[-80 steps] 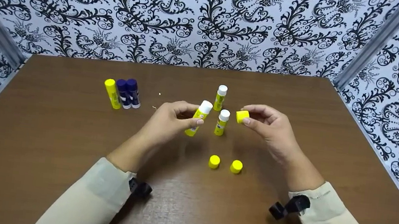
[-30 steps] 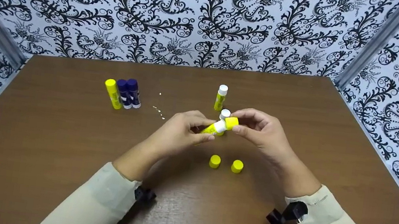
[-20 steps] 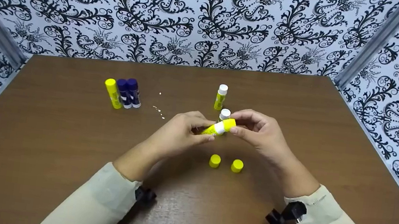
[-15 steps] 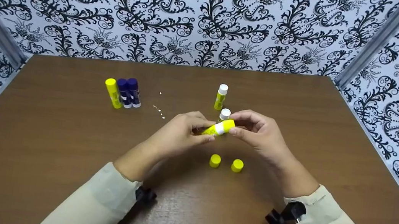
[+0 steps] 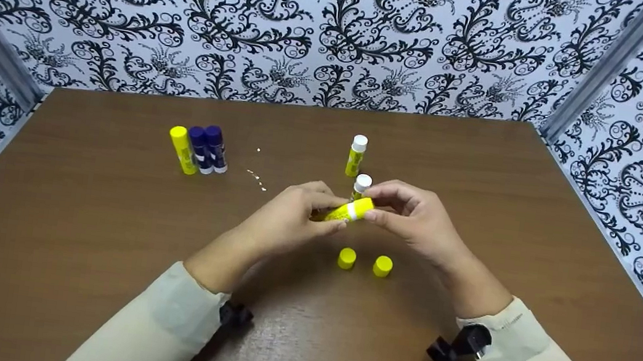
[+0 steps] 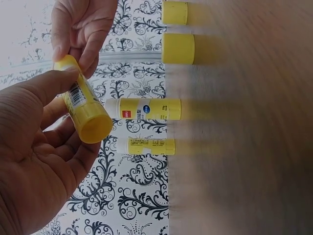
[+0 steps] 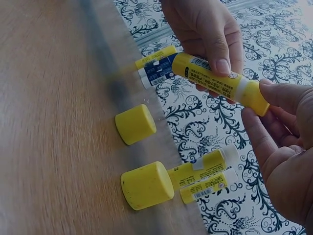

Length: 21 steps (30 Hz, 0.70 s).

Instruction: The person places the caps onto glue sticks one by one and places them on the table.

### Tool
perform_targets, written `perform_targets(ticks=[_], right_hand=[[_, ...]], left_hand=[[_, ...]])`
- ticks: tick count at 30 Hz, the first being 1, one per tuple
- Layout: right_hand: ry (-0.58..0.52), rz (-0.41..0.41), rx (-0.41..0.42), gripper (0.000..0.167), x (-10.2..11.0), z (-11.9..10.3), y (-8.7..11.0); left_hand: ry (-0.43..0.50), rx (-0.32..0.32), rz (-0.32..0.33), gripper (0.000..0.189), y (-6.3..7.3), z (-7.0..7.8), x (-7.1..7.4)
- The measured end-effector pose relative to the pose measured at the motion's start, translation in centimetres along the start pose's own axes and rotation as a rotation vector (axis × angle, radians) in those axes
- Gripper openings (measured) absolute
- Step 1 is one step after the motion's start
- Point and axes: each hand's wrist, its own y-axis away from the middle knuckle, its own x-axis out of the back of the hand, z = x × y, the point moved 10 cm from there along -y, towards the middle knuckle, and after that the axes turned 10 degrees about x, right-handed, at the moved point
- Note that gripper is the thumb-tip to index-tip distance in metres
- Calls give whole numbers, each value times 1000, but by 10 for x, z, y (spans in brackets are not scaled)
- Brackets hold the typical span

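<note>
My left hand (image 5: 292, 211) holds a yellow glue stick (image 7: 208, 73) tilted above the table, its thumb along the barrel. With thumb and fingers, my right hand (image 5: 425, 222) pinches the yellow cap (image 7: 254, 95) at the stick's upper end. A narrow white band shows between cap and barrel. Just behind the hands, two uncapped glue sticks stand upright with white tops, a nearer one (image 6: 156, 108) and a farther one (image 5: 355, 157). Two loose yellow caps, a left one (image 5: 346, 259) and a right one (image 5: 383, 267), stand on the table in front of the hands.
At the left back of the brown table (image 5: 104, 226), a capped yellow glue stick (image 5: 183, 153) stands beside two dark blue glue sticks (image 5: 213, 151). White crumbs (image 5: 256, 178) lie nearby. Patterned walls (image 5: 292, 27) enclose the back and sides.
The left hand has tilted the glue stick and moved it right to meet the cap. Held in the right hand, the cap has slid over the white top, narrowing the white band.
</note>
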Motion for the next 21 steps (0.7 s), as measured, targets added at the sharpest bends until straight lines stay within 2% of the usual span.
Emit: perform_targets(ticks=[13, 21], right_hand=[[25, -22, 15, 31, -3, -2, 0], [26, -9, -14, 35, -4, 1, 2]], left_hand=[[-52, -23, -10, 35, 2, 5, -2], [-123, -37, 10, 36, 5, 9, -1]])
